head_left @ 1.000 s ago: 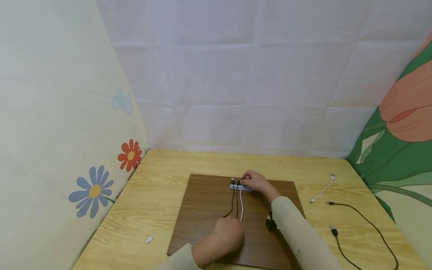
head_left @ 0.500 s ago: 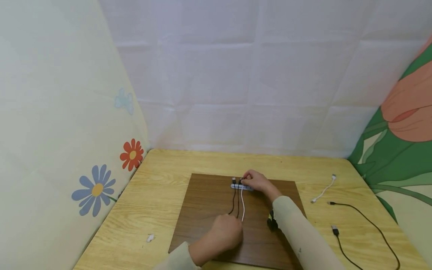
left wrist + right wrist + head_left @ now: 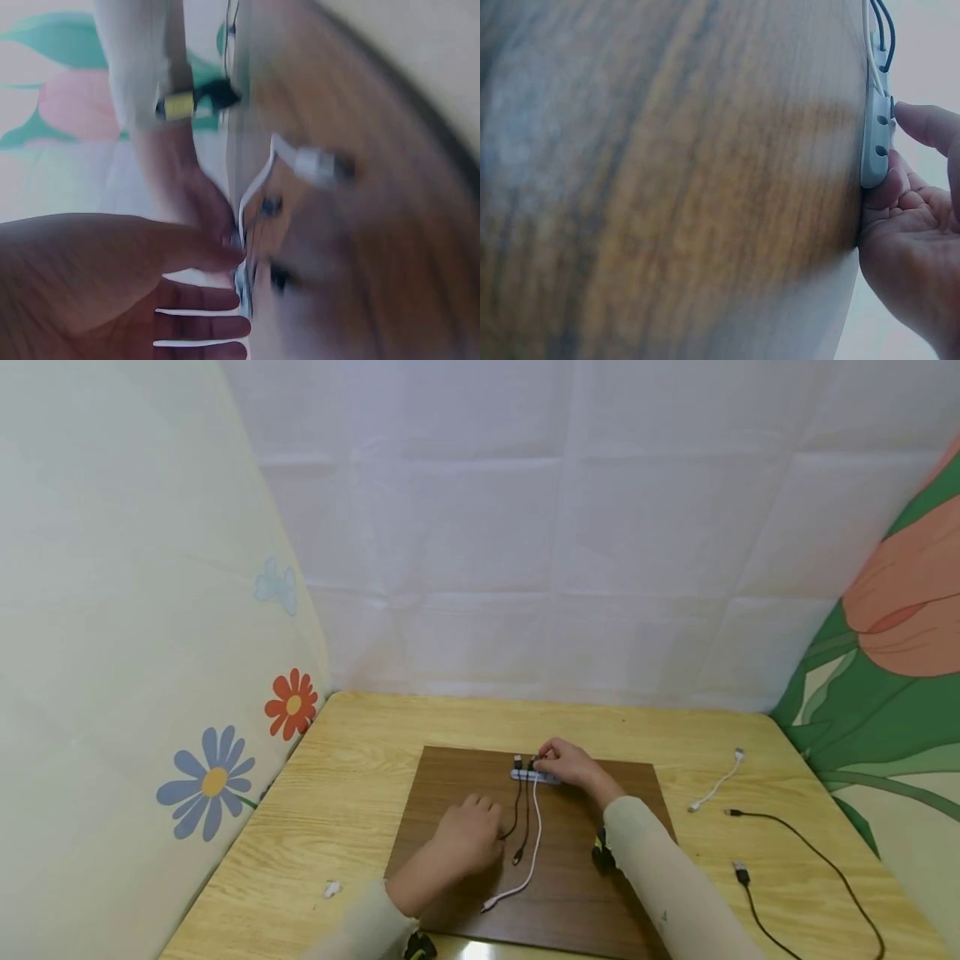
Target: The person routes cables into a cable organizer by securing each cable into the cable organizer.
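A pale cable holder strip (image 3: 551,778) sits near the far edge of the brown board (image 3: 577,893), with two black cables and a white cable (image 3: 537,843) in its slots. My right hand (image 3: 572,765) is at the strip's right part, thumb and fingers pinching the white cable's far end; the fingers partly hide that end. In the right wrist view, two slots (image 3: 882,135) nearer the hand hold no cable. My left hand (image 3: 467,837), fingers extended, hovers over the board's left part beside a black cable (image 3: 517,806). The white cable's near plug (image 3: 489,904) lies loose on the board.
To the board's right, a short white cable (image 3: 716,785) and a longer black cable (image 3: 817,847) lie on the wooden table (image 3: 360,777). A small white piece (image 3: 332,889) lies to the left. Printed cloths stand at both sides.
My left hand has let go of the cables, opened and moved left and slightly away from me. The cables' near ends now lie uncovered on the board. My right hand has stayed put.
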A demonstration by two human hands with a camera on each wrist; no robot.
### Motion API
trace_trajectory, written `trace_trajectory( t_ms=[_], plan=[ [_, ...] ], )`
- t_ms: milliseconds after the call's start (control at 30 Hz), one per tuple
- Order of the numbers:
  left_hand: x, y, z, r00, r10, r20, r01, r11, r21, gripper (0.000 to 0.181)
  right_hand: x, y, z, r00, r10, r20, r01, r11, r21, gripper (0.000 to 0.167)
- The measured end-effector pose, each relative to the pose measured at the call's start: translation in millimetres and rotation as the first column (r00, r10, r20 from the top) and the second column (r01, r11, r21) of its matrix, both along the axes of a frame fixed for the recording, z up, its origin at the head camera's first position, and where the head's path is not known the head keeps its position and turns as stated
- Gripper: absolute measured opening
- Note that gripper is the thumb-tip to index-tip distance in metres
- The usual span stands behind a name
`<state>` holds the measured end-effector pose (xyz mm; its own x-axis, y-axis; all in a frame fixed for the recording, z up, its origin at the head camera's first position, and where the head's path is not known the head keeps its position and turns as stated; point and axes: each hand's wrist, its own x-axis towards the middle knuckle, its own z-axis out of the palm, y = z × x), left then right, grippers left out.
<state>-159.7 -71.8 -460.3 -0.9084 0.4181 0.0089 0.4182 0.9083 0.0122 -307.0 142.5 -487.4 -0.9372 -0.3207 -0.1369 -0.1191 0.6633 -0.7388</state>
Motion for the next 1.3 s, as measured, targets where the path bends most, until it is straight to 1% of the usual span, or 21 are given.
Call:
trace_trajectory(
  t_ms=[67, 100, 133, 200, 233, 300, 333, 400, 533, 600, 667, 833, 967, 1100, 1200, 1300],
  plan=[
    [-4.5, -12.4, 3.3, 0.997, 0.001, 0.08, -0.004, 0.999, 0.048, 0.045, 0.2, 0.4, -1.7, 1.0, 0.004, 0.002, -0.004, 1.0, -0.004, 0.03],
    [-6.8, -18.7, 4.6, 0.992, 0.001, 0.128, -0.011, 0.997, 0.077, 0.054, 0.2, 0.6, -2.6, 1.0, 0.008, 0.002, -0.008, 1.0, -0.004, 0.03],
    [-9.3, -24.7, 5.3, 0.983, 0.002, 0.185, -0.022, 0.994, 0.105, 0.065, 0.2, 0.9, -3.5, 1.0, 0.006, 0.004, -0.006, 1.0, -0.002, 0.03],
    [-13.1, -35.9, 7.2, 0.959, 0.007, 0.284, -0.047, 0.99, 0.135, 0.091, 0.0, 1.5, -4.9, 1.0, 0.001, 0.012, -0.001, 1.0, -0.004, 0.03],
    [-14.8, -40.9, 7.6, 0.946, 0.008, 0.325, -0.058, 0.988, 0.145, 0.099, -0.1, 1.8, -5.1, 1.0, 0.004, 0.01, -0.003, 1.0, -0.007, 0.03],
    [-17.7, -49.3, 5.9, 0.922, 0.013, 0.388, -0.073, 0.987, 0.14, 0.111, 0.1, 2.1, -4.6, 1.0, 0.011, 0.007, -0.01, 1.0, -0.014, 0.031],
    [-18.8, -52.6, 4.2, 0.914, 0.011, 0.406, -0.072, 0.988, 0.136, 0.116, 0.3, 2.1, -4.4, 1.0, 0.008, 0.01, -0.008, 1.0, -0.017, 0.031],
    [-20.0, -57.4, 0.3, 0.907, 0.003, 0.421, -0.063, 0.99, 0.129, 0.121, 0.8, 2.0, -3.7, 1.0, 0.013, 0.004, -0.013, 1.0, -0.022, 0.031],
    [-20.9, -61.7, -6.8, 0.91, 0.0, 0.415, -0.049, 0.993, 0.108, 0.125, 2.7, 0.0, -2.7, 1.0, 0.024, 0.0, -0.024, 0.999, -0.033, 0.031],
    [-20.9, -62.2, -7.0, 0.912, 0.016, 0.41, -0.055, 0.995, 0.084, 0.126, 3.6, -1.7, -1.7, 1.0, 0.03, -0.001, -0.03, 0.999, -0.037, 0.031],
    [-20.2, -61.7, -5.0, 0.913, 0.031, 0.406, -0.06, 0.997, 0.058, 0.126, 4.0, -3.3, -1.0, 0.999, 0.033, 0.002, -0.033, 0.999, -0.043, 0.031],
    [-19.8, -58.2, -1.2, 0.912, 0.049, 0.407, -0.063, 0.998, 0.02, 0.126, 1.8, -3.2, -1.0, 1.0, 0.023, 0.014, -0.022, 0.999, -0.034, 0.031],
    [-21.9, -55.5, -2.2, 0.911, 0.057, 0.408, -0.062, 0.998, -0.001, 0.125, 0.0, 0.7, 0.6, 0.999, 0.038, 0.026, -0.037, 0.998, -0.041, 0.035],
    [-24.6, -53.0, -2.9, 0.911, 0.059, 0.408, -0.058, 0.998, -0.013, 0.126, 0.6, 6.2, 3.9, 0.999, 0.029, 0.032, -0.028, 0.998, -0.049, 0.039],
    [-25.7, -51.9, -4.0, 0.907, 0.066, 0.416, -0.063, 0.998, -0.021, 0.126, 3.8, 10.7, 7.9, 0.999, 0.019, 0.031, -0.018, 0.999, -0.046, 0.041],
    [-25.9, -51.8, -6.1, 0.903, 0.078, 0.423, -0.069, 0.997, -0.038, 0.126, 7.0, 15.7, 10.6, 0.999, 0.025, 0.022, -0.024, 0.999, -0.039, 0.042]
  ],
)
